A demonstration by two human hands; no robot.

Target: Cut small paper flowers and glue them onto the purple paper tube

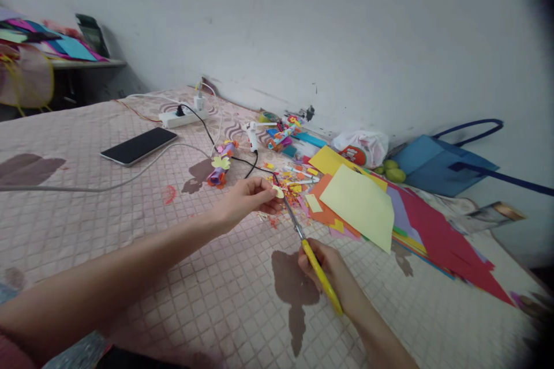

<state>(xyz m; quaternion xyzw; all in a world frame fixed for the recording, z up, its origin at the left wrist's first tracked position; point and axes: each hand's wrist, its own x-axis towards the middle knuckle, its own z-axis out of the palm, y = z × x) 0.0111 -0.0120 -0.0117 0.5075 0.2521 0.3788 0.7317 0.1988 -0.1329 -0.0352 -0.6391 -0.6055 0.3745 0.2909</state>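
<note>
My left hand (254,198) pinches a small pale yellow paper piece (278,191) over the middle of the bed-like surface. Yellow-handled scissors (319,274) are gripped in my right hand (325,268), their blades pointing up and left towards the paper. The blade tips lie close to the paper's edge; whether they touch it I cannot tell. Below and behind the paper, many coloured scraps (298,179) are scattered on the cloth. Left of them lies a rolled purple and orange paper craft (220,166) with a pale yellow flower on it.
Coloured sheets (359,204) are spread on the right, near a blue bag (441,162) and a white plastic bag (367,147). A white glue gun (252,135) stands behind the scraps. A phone (139,146), a power strip (184,117) and loose cables lie on the left.
</note>
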